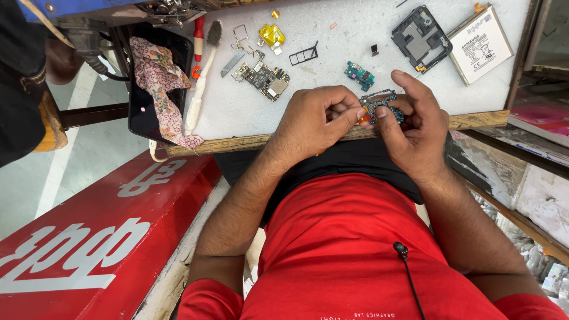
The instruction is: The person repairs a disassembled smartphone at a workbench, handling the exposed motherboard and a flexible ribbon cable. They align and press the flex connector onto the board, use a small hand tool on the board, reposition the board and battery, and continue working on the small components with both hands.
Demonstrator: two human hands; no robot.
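Small circuit board (379, 105) pinched in fingers

It was dark, blue-edged, held roughly flat just above the bench's (332, 77) near wooden edge.

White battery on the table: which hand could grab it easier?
Probably the right hand: it sits nearer the white battery, the left hand farther off. Both pinch the small circuit board.

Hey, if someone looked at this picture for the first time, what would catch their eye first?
Most likely the two bare hands at the middle of the view, the left hand and right hand, pinching a small dark blue circuit board between them over the white worktop's wooden front edge. Next, the parts spread on that worktop: a green and silver circuit board at centre left, and a flat white rectangular battery at top right.
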